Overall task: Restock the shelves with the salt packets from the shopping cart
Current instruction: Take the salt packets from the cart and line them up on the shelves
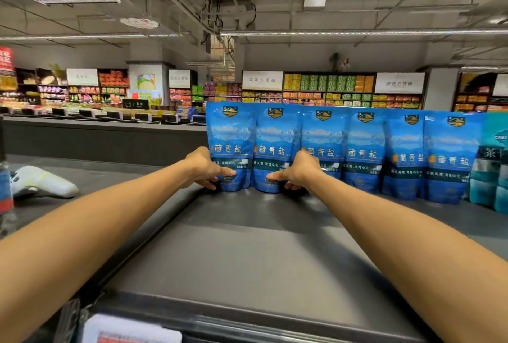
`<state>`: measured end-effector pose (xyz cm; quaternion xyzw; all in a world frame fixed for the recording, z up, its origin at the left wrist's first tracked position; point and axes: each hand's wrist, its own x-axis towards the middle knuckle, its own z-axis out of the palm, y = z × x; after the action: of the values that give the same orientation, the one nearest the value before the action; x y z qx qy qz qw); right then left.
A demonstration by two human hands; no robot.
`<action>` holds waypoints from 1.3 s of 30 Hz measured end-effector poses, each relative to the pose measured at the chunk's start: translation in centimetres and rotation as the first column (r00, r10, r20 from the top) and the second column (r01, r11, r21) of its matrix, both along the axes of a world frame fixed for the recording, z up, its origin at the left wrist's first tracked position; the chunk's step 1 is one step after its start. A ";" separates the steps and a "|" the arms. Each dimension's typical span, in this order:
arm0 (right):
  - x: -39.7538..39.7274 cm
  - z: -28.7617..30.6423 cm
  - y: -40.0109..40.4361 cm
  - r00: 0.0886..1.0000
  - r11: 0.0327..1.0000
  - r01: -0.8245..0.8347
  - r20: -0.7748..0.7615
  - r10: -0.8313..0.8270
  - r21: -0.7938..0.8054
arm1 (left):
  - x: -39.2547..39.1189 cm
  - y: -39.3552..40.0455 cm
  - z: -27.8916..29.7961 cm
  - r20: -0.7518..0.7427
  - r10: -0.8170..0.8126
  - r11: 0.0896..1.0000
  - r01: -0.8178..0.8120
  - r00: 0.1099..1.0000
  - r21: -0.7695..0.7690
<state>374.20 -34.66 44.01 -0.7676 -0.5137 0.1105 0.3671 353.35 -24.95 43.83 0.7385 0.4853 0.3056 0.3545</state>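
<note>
Blue salt pouches stand in a row at the back of the dark shelf (247, 246). The left hand (204, 168) pinches the base of the end pouch (229, 147); the right hand (298, 171) pinches its neighbour (275, 150). Both arms reach straight forward. The step seems to be straightening; next comes another pouch from the cart, which is out of view.

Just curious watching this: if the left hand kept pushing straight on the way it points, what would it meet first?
The left hand already pinches the leftmost blue salt packet, so it would meet that. Beyond the packet, probably open aisle.
</note>
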 end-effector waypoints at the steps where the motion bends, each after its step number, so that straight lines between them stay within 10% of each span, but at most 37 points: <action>1: 0.0 0.1 -0.4 1.000 1.000 -0.003 0.007 0.003 -0.006 | -0.2 -0.1 0.1 -0.012 0.004 1.000 -0.004 1.000 -0.008; 10: -0.3 1.5 -7.1 0.998 0.998 -0.055 -0.018 0.055 0.017 | -1.6 -5.0 0.4 0.104 0.124 0.983 -0.136 0.987 0.124; 19: -1.0 2.7 -22.6 0.974 0.908 -0.121 -0.130 0.187 0.401 | 1.1 -18.8 3.1 0.550 -0.151 0.984 0.069 0.821 0.166; 25: 0.9 -2.0 -35.8 0.968 0.672 -0.087 -0.098 0.232 0.735 | 6.2 -31.3 0.9 0.627 -0.508 0.861 0.352 0.590 0.367; 33: 7.6 -14.8 -56.2 0.927 0.557 0.364 -0.346 -0.143 0.746 | 21.0 -49.9 -12.7 0.538 -0.750 0.560 0.802 0.385 0.208; 39: 14.3 -27.6 -74.5 0.627 0.380 0.778 -0.569 -0.532 0.501 | 32.0 -66.3 -26.4 0.451 -0.808 0.329 0.926 0.379 -0.188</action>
<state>388.54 -109.18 16.41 -0.6731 -0.0947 -0.1330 0.7213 385.35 -91.20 17.39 0.7379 0.0061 0.0546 0.6727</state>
